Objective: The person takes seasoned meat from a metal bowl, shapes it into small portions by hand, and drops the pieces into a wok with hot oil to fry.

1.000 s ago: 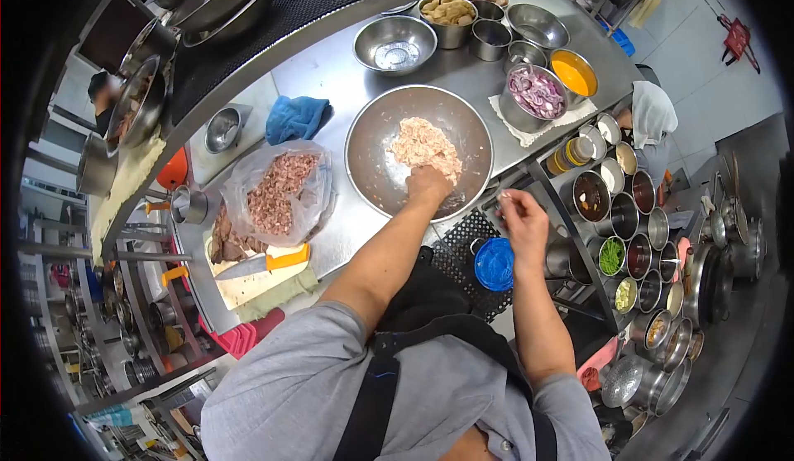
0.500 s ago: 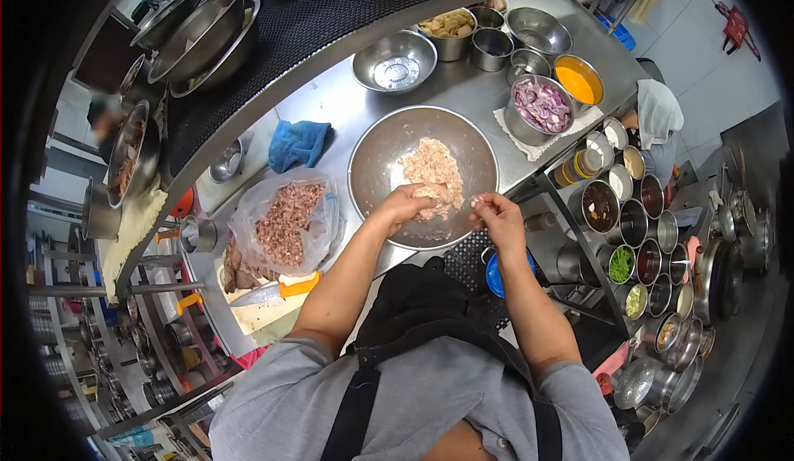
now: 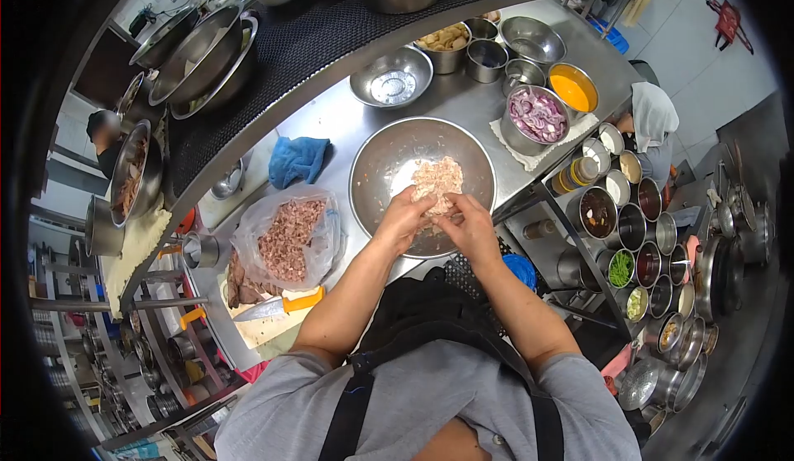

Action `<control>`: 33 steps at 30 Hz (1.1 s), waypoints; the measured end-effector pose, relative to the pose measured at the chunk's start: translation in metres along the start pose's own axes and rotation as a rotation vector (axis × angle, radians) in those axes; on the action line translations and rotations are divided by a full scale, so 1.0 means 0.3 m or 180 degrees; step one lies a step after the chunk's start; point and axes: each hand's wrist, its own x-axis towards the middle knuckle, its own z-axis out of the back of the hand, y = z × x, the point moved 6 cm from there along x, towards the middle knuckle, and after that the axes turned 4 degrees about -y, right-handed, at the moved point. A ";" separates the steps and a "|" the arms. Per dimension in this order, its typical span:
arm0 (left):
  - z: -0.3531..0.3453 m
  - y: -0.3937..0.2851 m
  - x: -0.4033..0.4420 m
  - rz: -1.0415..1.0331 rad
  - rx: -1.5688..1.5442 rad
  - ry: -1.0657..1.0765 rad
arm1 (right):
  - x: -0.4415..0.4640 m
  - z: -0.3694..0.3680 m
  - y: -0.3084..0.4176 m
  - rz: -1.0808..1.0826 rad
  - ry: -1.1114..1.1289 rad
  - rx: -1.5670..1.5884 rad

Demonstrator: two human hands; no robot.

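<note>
My left hand (image 3: 404,219) grips some pale mince (image 3: 438,181); my right hand (image 3: 470,228) curls beside it, its hold unclear. The rest lies heaped in the big bowl (image 3: 372,171). Darker mince (image 3: 289,231) sits apart, bagged; farther off, onions (image 3: 538,114) are already sliced.

We had bright overhead light with white glare on the steel bowl (image 3: 372,151), strong fisheye bending and black, blurry edges.
</note>
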 end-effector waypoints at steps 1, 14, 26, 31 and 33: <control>-0.007 0.000 -0.005 0.0005 0.0116 0.0019 | 0.000 0.004 0.030 0.0171 -0.0055 -0.0387; -0.106 -0.042 -0.004 0.0157 0.0651 0.0533 | 0.009 0.082 0.017 0.0096 -0.0543 -0.0504; -0.117 -0.075 -0.020 -0.0124 0.0582 0.0843 | -0.020 0.100 0.079 -0.0094 -0.0195 -0.0238; -0.109 -0.102 -0.034 -0.0409 0.0775 0.0632 | -0.019 0.091 0.121 0.0284 -0.0343 -0.0306; -0.105 -0.115 -0.040 -0.0472 0.0919 0.0563 | -0.015 0.082 0.123 0.0352 -0.0300 -0.0472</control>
